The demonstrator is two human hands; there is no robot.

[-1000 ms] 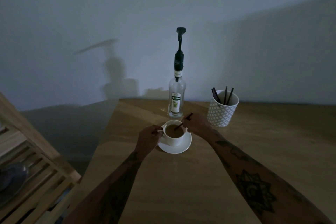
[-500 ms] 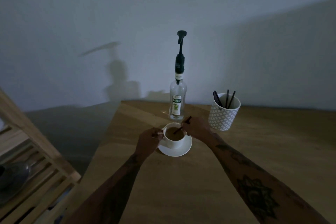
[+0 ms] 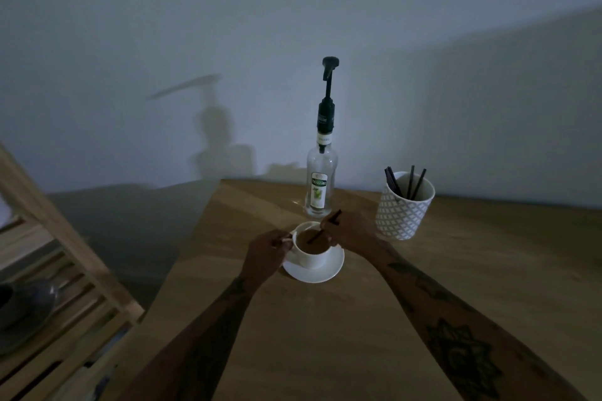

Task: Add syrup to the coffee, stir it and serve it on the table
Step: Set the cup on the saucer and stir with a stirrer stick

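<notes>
Coffee (image 3: 313, 239) sits brown in a white cup (image 3: 312, 255), which stands on a white saucer (image 3: 317, 272) on the wooden table (image 3: 325, 335), just ahead of both your forearms. Your left hand (image 3: 265, 255) is closed on the cup's handle, thumb and fingers pinched around it at the cup's left side. Your right hand (image 3: 350, 233) is at the cup's right rim, fingers pinched on a dark stir stick (image 3: 322, 229). The stick is tilted, upper end above your fingers, lower end dipped into the coffee. Lighting is dim; whether your right hand touches the rim cannot be told.

Just behind the cup stands the syrup bottle (image 3: 321, 179), upright, clear glass, labelled, fitted with a tall black pump (image 3: 329, 94) whose spout points left. It is apart from the cup. To the right of the bottle, near your right hand, stands a white patterned holder (image 3: 404, 208) with several dark sticks (image 3: 410, 184) leaning inside it.

At the left edge, beside the table, a slatted wooden rack (image 3: 65, 286) holds a grey dish (image 3: 26, 312). A plain wall (image 3: 293, 26) runs behind everything, carrying the bottle's shadow.
</notes>
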